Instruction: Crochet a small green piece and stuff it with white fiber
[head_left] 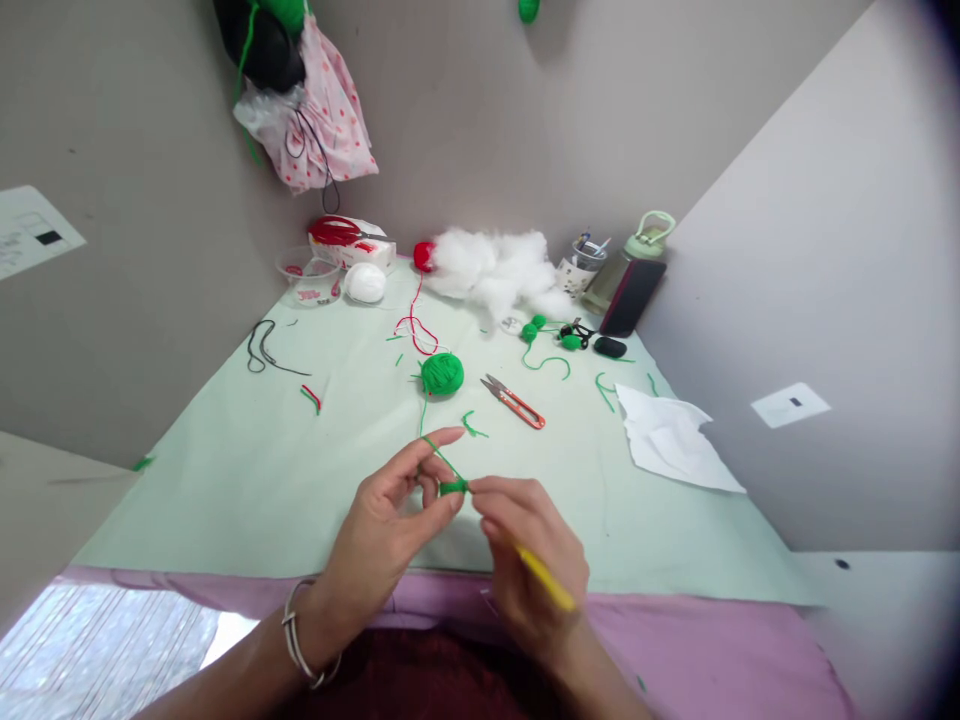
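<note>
Between the thumb and fingers of my left hand point(390, 520) is a small green crochet piece point(452, 488). Green yarn runs from it over my raised left index finger and back to the green yarn ball point(442, 374) on the table. My right hand point(529, 550) grips a crochet hook with a yellow handle point(546, 577); its tip meets the crochet piece, partly hidden by my fingers. Just beyond my hands lie orange-handled thread snips point(514, 402) and a scrap of green yarn point(472, 426).
White stuffing point(495, 270) is heaped at the back beside a red yarn ball point(424, 257). A white yarn ball point(365, 284) and a clear tub point(309, 278) stand at back left. At right are a bottle point(619, 270), a phone point(634, 298) and crumpled white paper point(671, 440).
</note>
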